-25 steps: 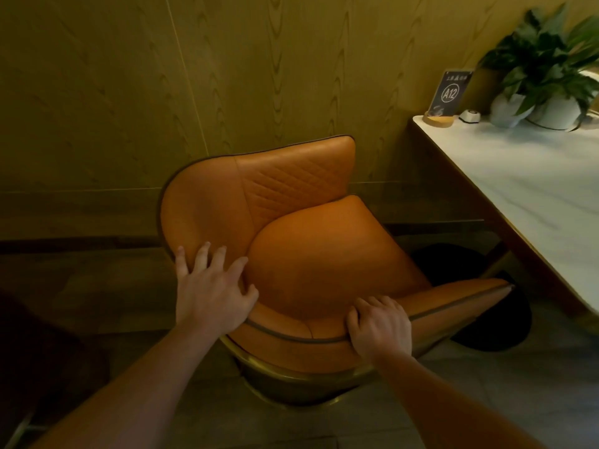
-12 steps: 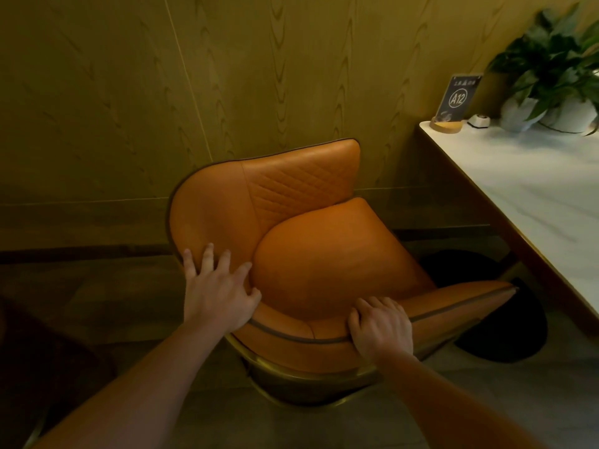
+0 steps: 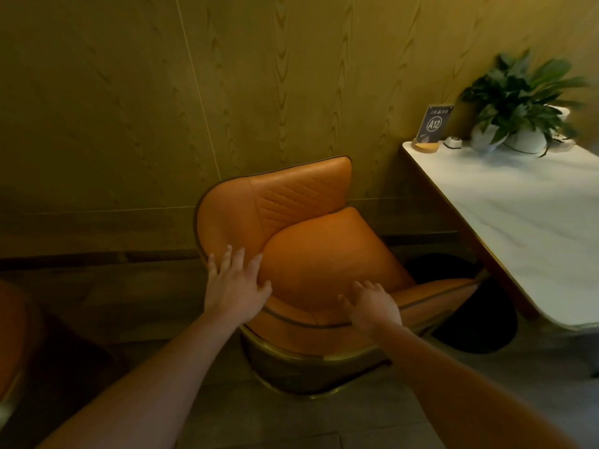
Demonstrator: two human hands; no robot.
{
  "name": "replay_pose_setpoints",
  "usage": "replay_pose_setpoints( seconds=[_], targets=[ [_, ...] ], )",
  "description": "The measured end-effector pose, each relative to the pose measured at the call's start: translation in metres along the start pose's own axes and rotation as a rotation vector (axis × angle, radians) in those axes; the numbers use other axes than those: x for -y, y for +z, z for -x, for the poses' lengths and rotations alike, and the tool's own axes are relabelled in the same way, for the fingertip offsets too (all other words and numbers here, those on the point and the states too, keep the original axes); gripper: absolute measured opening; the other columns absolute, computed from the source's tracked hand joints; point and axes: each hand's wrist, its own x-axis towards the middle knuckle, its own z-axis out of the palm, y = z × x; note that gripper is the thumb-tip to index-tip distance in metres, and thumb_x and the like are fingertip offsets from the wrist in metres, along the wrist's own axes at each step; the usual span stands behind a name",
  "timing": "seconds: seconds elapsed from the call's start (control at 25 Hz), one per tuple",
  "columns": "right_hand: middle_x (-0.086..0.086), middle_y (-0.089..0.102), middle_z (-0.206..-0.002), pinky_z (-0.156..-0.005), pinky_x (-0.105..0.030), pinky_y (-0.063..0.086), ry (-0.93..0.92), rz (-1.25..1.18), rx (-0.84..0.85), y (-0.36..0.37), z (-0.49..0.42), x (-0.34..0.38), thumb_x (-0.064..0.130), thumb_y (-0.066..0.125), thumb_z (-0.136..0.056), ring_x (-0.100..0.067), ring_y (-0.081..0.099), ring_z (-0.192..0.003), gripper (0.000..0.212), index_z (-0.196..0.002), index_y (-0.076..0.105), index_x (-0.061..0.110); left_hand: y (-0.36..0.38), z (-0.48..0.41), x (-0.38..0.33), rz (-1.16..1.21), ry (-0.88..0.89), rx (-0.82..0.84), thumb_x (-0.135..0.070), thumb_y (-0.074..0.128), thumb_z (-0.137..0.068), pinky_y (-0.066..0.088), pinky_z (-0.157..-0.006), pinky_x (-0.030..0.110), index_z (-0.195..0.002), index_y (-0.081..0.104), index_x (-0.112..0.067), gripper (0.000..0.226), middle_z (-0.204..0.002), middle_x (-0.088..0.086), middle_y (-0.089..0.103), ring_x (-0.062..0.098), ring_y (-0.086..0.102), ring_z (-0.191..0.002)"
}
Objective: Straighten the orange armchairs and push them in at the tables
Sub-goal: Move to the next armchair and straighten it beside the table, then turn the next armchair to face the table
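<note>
Orange armchair (image 3: 311, 254): right hand (image 3: 372, 307) grip released, fingers now spread.

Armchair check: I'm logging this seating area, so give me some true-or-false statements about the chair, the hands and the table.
1. Both hands are on the armchair. True: left hand on its back edge, right hand at the near rim.
2. The right hand is clenched in a fist. False: its fingers are spread.
3. The table sign reads A12. True.
4. The plant stands on the floor. False: it is on the table.
5. The armchair is blue. False: it is orange.
</note>
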Motion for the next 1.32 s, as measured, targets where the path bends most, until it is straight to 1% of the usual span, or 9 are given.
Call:
replay_pose_setpoints(
  seconds=[0.08,0.24,0.52,0.72,0.8,0.92,1.0,1.12,1.32],
  targets=[
    [0.0,0.05,-0.143,-0.104,-0.039,0.041,-0.033,-0.014,-0.039,-0.024,0.015,0.018,0.056,0.041,-0.097,-0.021,0.042,-0.131,0.055,-0.141,0.047,0.023,-0.021,0.023,-0.003,0.001,0.007,-0.061,-0.065,0.034,-0.095,0.002,-0.12,0.062,-0.155,0.019,-0.034,0.07,-0.165,0.01,0.016,0.033,0.003,-0.153],
    [0.002,0.054,-0.134,-0.095,-0.039,0.046,-0.143,-0.021,-0.075,-0.066,0.054,0.044,0.053,0.041,-0.097,-0.019,0.048,-0.12,0.048,-0.137,0.048,0.028,-0.065,0.069,-0.003,0.004,-0.045,-0.092,-0.065,0.035,-0.095,0.004,-0.119,0.064,-0.155,0.014,-0.035,0.07,-0.166,0.01,0.013,0.034,0.001,-0.153],
    [-0.002,0.052,-0.14,-0.099,-0.042,0.043,-0.366,-0.017,-0.099,-0.118,0.119,0.09,0.056,0.037,-0.098,-0.024,0.045,-0.127,0.053,-0.141,0.044,0.025,-0.141,0.169,0.013,-0.044,-0.164,-0.162,-0.062,0.036,-0.096,0.009,-0.119,0.066,-0.156,0.014,-0.034,0.07,-0.165,0.011,0.012,0.034,0.003,-0.153],
    [-0.001,0.058,-0.125,-0.089,-0.04,0.045,-0.583,-0.026,-0.112,-0.139,0.159,0.154,0.053,0.035,-0.098,-0.023,0.05,-0.115,0.042,-0.125,0.052,0.026,-0.179,0.249,0.038,-0.056,-0.277,-0.239,-0.059,0.04,-0.097,0.01,-0.119,0.065,-0.157,0.015,-0.032,0.07,-0.166,0.011,0.012,0.033,0.002,-0.153],
    [-0.001,0.058,-0.125,-0.091,-0.042,0.048,-0.638,-0.046,-0.12,-0.145,0.174,0.182,0.053,0.036,-0.098,-0.024,0.051,-0.116,0.043,-0.128,0.051,0.026,-0.187,0.28,0.049,-0.049,-0.321,-0.261,-0.058,0.04,-0.097,0.01,-0.119,0.065,-0.157,0.015,-0.033,0.07,-0.166,0.01,0.012,0.033,0.002,-0.153],
    [-0.001,0.051,-0.142,-0.1,-0.043,0.045,-0.724,-0.067,-0.112,-0.147,0.205,0.23,0.054,0.037,-0.099,-0.024,0.044,-0.13,0.051,-0.142,0.043,0.027,-0.191,0.334,0.071,-0.037,-0.425,-0.285,-0.059,0.038,-0.097,0.008,-0.12,0.063,-0.157,0.012,-0.034,0.07,-0.166,0.009,0.01,0.032,0.0,-0.153],
    [0.0,0.048,-0.146,-0.103,-0.043,0.044,-0.799,-0.057,-0.098,-0.145,0.23,0.263,0.055,0.036,-0.099,-0.023,0.04,-0.134,0.054,-0.145,0.041,0.028,-0.189,0.373,0.09,-0.018,-0.506,-0.309,-0.06,0.037,-0.097,0.007,-0.119,0.062,-0.156,0.011,-0.035,0.07,-0.166,0.009,0.01,0.032,0.0,-0.153],
    [0.001,0.05,-0.145,-0.103,-0.042,0.044,-0.9,-0.043,-0.102,-0.135,0.268,0.311,0.055,0.037,-0.099,-0.022,0.042,-0.134,0.054,-0.145,0.043,0.026,-0.187,0.431,0.12,-0.03,-0.588,-0.347,-0.06,0.036,-0.096,0.01,-0.119,0.064,-0.155,0.013,-0.035,0.068,-0.165,0.009,0.014,0.033,0.003,-0.152],
    [0.002,0.053,-0.141,-0.099,-0.041,0.048,-0.997,-0.033,-0.122,-0.102,0.351,0.398,0.056,0.039,-0.098,-0.021,0.047,-0.129,0.053,-0.142,0.046,0.027,-0.187,0.538,0.182,-0.058,-0.709,-0.388,-0.061,0.042,-0.093,0.008,-0.118,0.064,-0.152,0.015,-0.038,0.069,-0.165,0.009,0.018,0.034,0.006,-0.152]
  ],
)
